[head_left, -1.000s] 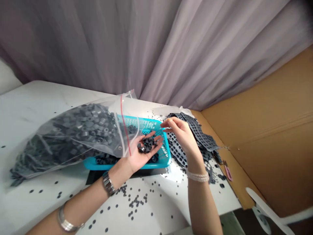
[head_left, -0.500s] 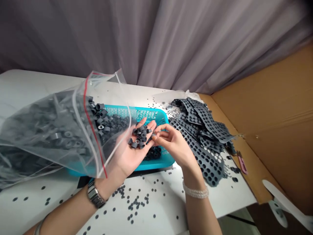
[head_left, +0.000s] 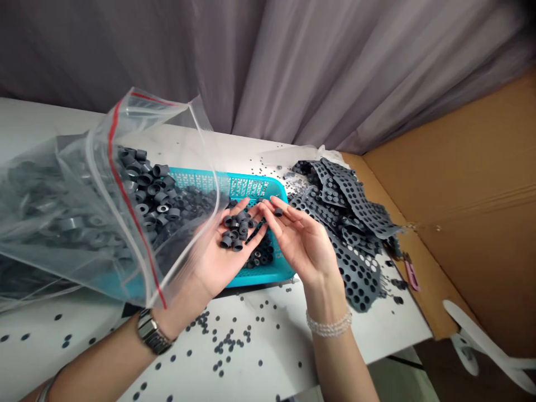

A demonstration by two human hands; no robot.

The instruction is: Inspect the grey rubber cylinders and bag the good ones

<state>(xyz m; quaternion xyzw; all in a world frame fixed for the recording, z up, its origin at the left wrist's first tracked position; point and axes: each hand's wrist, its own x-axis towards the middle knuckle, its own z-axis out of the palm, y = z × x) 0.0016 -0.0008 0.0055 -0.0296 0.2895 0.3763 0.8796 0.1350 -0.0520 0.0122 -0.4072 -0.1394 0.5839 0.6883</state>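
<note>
My left hand (head_left: 228, 237) is palm up, its fingers stretched out, with a small heap of dark grey rubber caps (head_left: 238, 229) lying on the palm. Beside it, my right hand (head_left: 304, 240) is turned palm up, fingertips close to the left fingers. One dark cap (head_left: 278, 212) rests on its fingers. Under both hands stands a turquoise plastic basket (head_left: 282, 273) with more caps (head_left: 260, 255) in it. A clear zip bag (head_left: 94, 195) with a red stripe lies over the basket's left part, full of caps (head_left: 157, 195); its open mouth is around my left wrist.
Perforated dark rubber sheets (head_left: 355, 206) are piled right of the basket. Small dark discs (head_left: 228, 343) are scattered over the white table (head_left: 276, 335). Pink-handled snips (head_left: 411, 273) lie at the cardboard (head_left: 456, 223) on the right. A grey curtain (head_left: 234, 67) hangs behind.
My right hand has turned from a pinch at the left fingers to a palm-up pose with a cap on its fingers. The bag's mouth appears farther left and higher.
</note>
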